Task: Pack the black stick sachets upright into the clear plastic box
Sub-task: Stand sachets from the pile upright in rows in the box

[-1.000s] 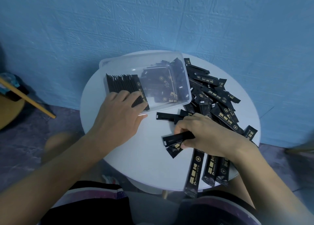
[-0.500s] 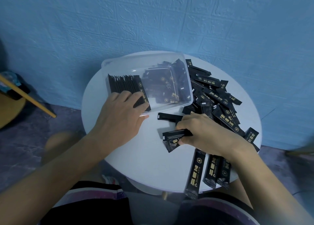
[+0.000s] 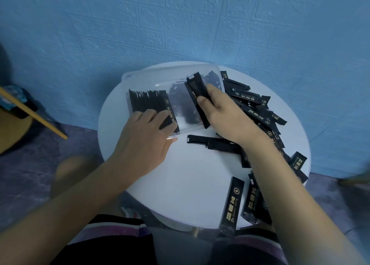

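Sachets (image 3: 197, 96) in right hand (image 3: 224, 114) stand tilted over box (image 3: 172, 78).

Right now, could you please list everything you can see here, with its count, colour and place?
clear plastic box: one, clear, far side of the table
packed sachets: a tight row, black, upright in the box's left end
held sachets: a few, black, over the box
loose sachets: many, black with gold print, piled right of the box
table: one, white, round
wall: blue, behind the table
wooden stick: one, yellow, far left
left hand: fingers press on the packed sachets
right hand: grips the held sachets
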### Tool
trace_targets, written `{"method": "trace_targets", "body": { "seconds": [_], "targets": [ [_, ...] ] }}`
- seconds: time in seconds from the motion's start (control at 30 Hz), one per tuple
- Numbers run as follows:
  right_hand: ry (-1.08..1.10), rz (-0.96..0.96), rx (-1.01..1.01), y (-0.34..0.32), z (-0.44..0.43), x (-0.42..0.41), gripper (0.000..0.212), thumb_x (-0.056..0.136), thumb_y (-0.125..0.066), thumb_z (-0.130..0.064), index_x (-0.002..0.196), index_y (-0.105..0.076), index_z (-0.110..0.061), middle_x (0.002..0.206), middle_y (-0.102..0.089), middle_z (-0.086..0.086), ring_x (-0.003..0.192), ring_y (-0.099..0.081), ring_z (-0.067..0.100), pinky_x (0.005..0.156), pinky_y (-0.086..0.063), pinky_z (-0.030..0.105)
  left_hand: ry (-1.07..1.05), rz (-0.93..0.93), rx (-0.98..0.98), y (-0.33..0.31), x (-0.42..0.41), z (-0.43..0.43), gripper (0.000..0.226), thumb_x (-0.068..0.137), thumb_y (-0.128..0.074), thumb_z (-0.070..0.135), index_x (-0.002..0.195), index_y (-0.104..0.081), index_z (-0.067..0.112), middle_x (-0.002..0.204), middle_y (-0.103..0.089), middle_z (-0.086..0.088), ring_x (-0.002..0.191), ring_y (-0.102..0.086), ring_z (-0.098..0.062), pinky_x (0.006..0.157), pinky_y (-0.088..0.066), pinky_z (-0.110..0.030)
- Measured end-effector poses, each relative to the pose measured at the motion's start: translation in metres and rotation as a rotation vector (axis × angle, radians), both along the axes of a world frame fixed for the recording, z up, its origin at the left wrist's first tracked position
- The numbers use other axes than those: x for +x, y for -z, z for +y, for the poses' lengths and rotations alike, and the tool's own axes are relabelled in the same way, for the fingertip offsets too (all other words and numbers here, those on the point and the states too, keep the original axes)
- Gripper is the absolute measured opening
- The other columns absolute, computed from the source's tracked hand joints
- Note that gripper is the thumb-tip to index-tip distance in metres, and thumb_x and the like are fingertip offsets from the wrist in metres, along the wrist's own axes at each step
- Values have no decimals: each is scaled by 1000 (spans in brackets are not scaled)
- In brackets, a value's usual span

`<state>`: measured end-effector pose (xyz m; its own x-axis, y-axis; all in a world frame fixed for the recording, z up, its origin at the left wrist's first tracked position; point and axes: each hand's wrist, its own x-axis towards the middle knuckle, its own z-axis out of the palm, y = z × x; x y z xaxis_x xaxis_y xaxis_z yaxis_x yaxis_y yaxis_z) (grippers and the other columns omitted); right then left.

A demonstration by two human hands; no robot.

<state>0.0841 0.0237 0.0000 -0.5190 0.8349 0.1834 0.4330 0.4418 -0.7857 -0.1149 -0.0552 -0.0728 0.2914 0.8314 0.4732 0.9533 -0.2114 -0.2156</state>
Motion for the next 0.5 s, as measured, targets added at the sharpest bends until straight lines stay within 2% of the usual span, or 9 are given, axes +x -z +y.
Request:
{"method": "trace_targets", "body": {
  "seconds": [0.07, 0.13, 0.2, 0.27, 0.3, 0.4, 0.5],
  "targets": [
    [77, -27, -15, 4, 12, -16, 18, 103, -38, -24, 103, -53, -14, 79, -54, 4, 72, -55, 26, 77, -52, 53, -3, 0, -3, 0, 1, 0, 34, 96, -57, 39, 118, -70, 18, 132, -61, -8, 104, -58, -33, 82, -42, -45],
    [131, -84, -7, 8, 21, -31, 18, 104, -40, -24, 99, -53, -13, 77, -56, 3, 76, -62, 31, 76, -54, 52, -5, 1, -7, 0, 1, 0, 34, 95, -58, 39, 118, -70, 17, 132, -61, -8, 104, -58, -33, 81, -42, -46],
    [164, -159, -19, 13, 28, -41, 17, 103, -47, -23, 88, -53, -19, 73, -56, 0, 77, -63, 31, 72, -51, 43, -8, 10, -5, 0, 2, 0, 36, 96, -53, 40, 118, -69, 17, 132, -61, -7, 103, -57, -33, 81, -41, -46],
    [199, -272, -4, 18, 30, -47, 20, 99, -55, -23, 80, -52, -20, 72, -58, -2, 78, -58, 28, 71, -40, 33, -9, 11, 0, 0, 2, -1, 36, 96, -52, 39, 118, -69, 17, 131, -61, -8, 103, -57, -33, 81, -41, -45],
    [218, -311, 4, 21, 31, -48, 16, 97, -59, -26, 83, -56, -18, 77, -62, -1, 82, -59, 27, 72, -38, 32, -9, 9, 1, 1, 2, -1, 36, 95, -54, 39, 118, -69, 16, 131, -61, -8, 103, -57, -33, 80, -41, -46],
    [261, -333, 23, 27, 30, -50, 16, 94, -62, -35, 99, -63, -20, 94, -70, -1, 94, -63, 27, 81, -45, 34, -13, 9, -3, 1, 3, -2, 35, 95, -58, 37, 121, -69, 16, 132, -61, -10, 105, -57, -34, 80, -41, -46],
    [224, -346, 39, 26, 30, -49, 6, 95, -59, -25, 100, -63, -22, 100, -72, -2, 98, -65, 27, 90, -48, 34, -12, 13, -3, 1, 3, -2, 37, 95, -57, 37, 123, -68, 16, 133, -60, -11, 109, -57, -34, 82, -42, -46]
  ]
}}
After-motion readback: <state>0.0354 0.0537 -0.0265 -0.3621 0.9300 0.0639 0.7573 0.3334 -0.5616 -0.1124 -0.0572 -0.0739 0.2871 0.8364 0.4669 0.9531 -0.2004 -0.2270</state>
